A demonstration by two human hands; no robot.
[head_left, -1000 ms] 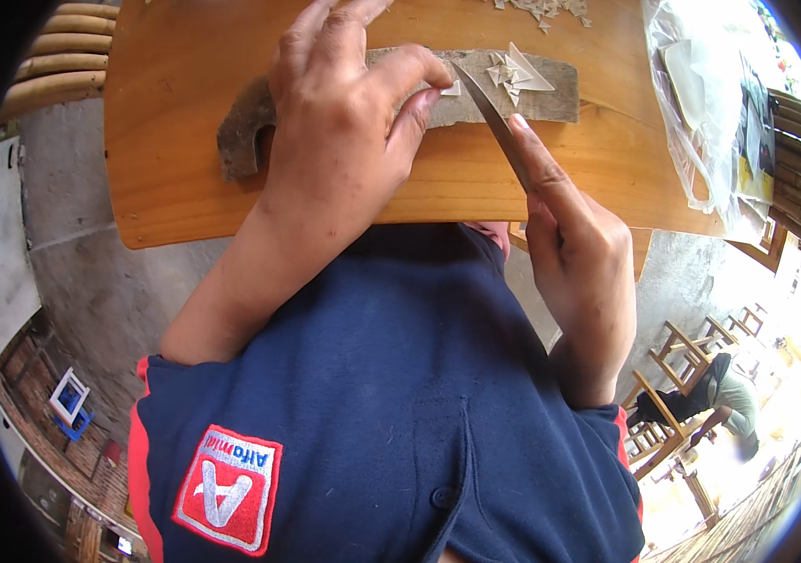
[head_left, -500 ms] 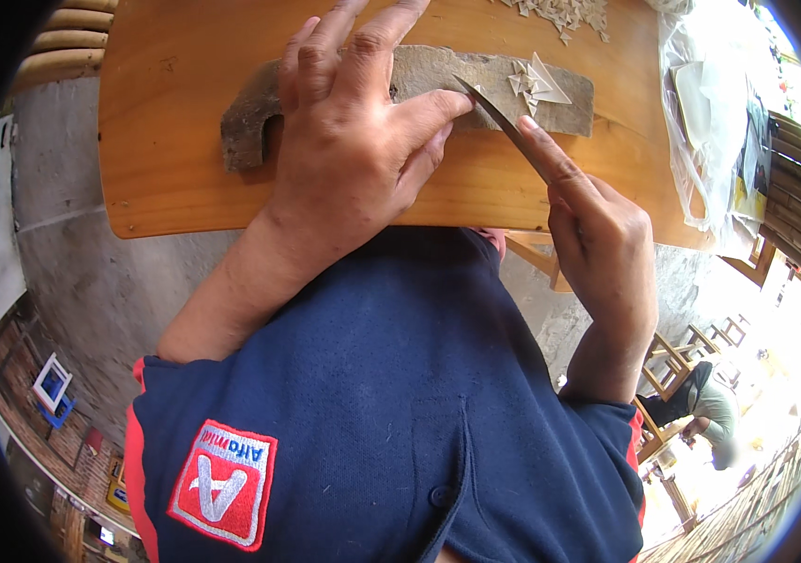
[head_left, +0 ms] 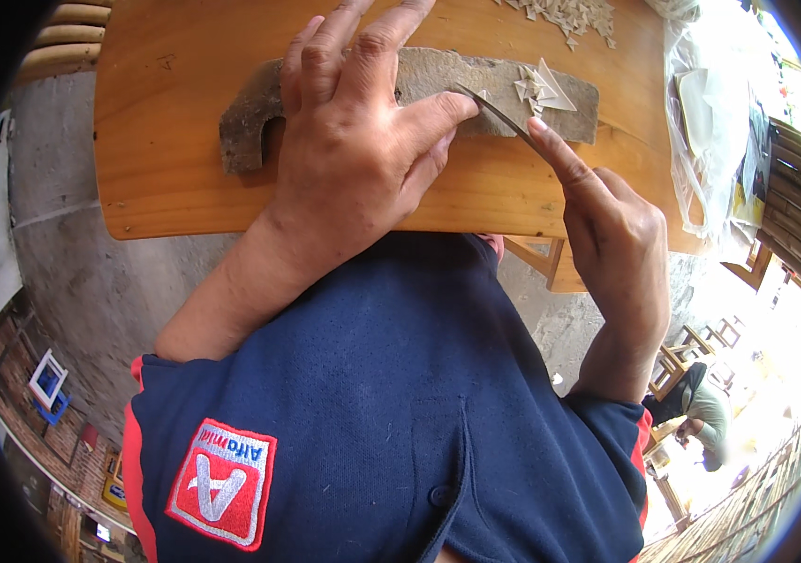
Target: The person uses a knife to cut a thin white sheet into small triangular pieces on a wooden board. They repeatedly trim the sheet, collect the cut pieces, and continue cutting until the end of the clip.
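My right hand is closed around a knife, its forefinger laid along the narrow, dark, curved blade. The blade's tip reaches the fingertip of my left hand, over a worn wooden block. Three fingers of that left hand spread away across the block, while its forefinger and thumb lie close together. A tiny pale piece shows at the forefinger's tip, mostly hidden. Beside the blade, on the block's right part, sits a little heap of pale triangular pieces with one larger triangle.
The block lies on an orange-brown wooden table. More pale cut pieces are scattered at the far edge. Clear plastic bags hang at the table's right. A person bends near wooden stools at the lower right.
My right hand and the knife have shifted slightly right, and the blade lies a little flatter. The left hand stays nearly in place at the blade's tip.
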